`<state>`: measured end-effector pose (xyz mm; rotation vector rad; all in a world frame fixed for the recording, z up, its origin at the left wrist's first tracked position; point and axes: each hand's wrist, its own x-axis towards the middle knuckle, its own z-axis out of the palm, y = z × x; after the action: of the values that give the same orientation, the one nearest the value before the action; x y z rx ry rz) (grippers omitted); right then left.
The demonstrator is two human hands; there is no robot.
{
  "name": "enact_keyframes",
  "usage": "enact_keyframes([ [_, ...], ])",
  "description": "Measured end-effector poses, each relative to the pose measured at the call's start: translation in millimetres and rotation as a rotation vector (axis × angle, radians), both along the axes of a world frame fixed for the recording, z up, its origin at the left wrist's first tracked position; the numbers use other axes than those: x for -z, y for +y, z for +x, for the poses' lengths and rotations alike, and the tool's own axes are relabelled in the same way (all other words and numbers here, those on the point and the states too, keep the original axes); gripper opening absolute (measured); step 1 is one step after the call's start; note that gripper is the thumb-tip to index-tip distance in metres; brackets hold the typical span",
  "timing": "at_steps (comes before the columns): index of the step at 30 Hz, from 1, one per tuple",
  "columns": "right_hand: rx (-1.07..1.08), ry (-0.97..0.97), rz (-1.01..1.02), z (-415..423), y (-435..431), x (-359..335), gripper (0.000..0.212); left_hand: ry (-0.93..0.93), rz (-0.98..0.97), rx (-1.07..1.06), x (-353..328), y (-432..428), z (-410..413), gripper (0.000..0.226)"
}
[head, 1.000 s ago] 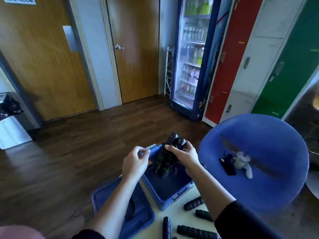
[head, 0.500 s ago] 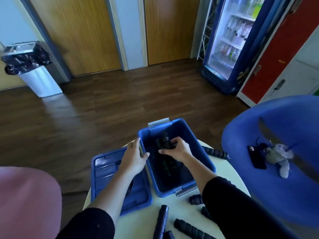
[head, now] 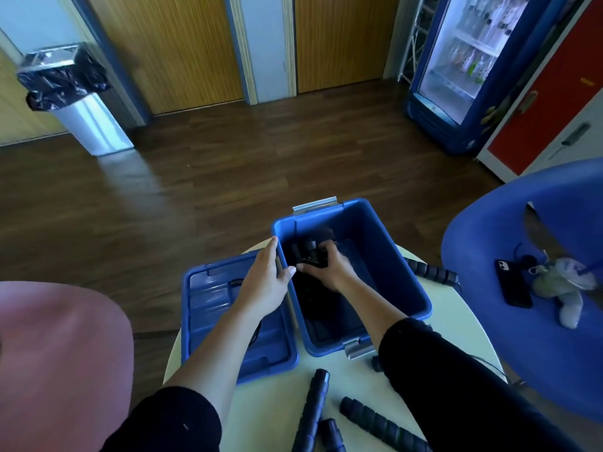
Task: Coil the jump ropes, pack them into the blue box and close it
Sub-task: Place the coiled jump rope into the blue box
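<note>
The open blue box [head: 385,256] stands on a round white table [head: 456,324]. My right hand [head: 329,269] is down inside it, its fingers curled over a coiled black jump rope [head: 306,254] near the box's far left corner. My left hand [head: 266,278] rests with straight fingers on the box's left rim. The blue lid [head: 212,298] lies flat to the left of the box. Several black ribbed rope handles [head: 378,422] lie on the table near me, and another handle [head: 430,272] lies to the right of the box.
A blue chair [head: 522,353] at the right holds a black phone [head: 514,287] and a small plush toy [head: 561,285]. A pink seat [head: 62,353] fills the lower left. A bin [head: 75,99], wooden doors and a drinks fridge [head: 466,60] stand across the wooden floor.
My right hand has lowered the coiled rope from above the box down into it. My left hand has stayed at the box's left rim. The camera has tilted down.
</note>
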<state>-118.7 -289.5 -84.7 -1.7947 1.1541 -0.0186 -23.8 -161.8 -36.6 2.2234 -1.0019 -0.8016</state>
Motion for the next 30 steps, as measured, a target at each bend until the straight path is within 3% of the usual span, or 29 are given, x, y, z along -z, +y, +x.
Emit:
enact_keyframes([
  [11, -0.016, 0.107, 0.063, -12.9, -7.4, 5.0, 0.099, 0.054, -0.028, -0.025, -2.2, 2.4, -3.4, 0.068],
  [19, -0.099, 0.148, 0.077, -11.8, -19.2, 8.6, 0.083, 0.051, -0.022, -0.017, -2.1, 2.9, -3.3, 0.067],
  [24, -0.021, 0.078, -0.023, -10.8, -21.5, 11.9, 0.086, 0.07, -0.022, -0.023, -0.4, 0.7, -1.8, 0.067],
  [30, -0.087, 0.072, -0.079, -11.5, -15.5, 15.6, 0.086, 0.062, -0.021, -0.018, 1.0, 0.4, -1.1, 0.067],
])
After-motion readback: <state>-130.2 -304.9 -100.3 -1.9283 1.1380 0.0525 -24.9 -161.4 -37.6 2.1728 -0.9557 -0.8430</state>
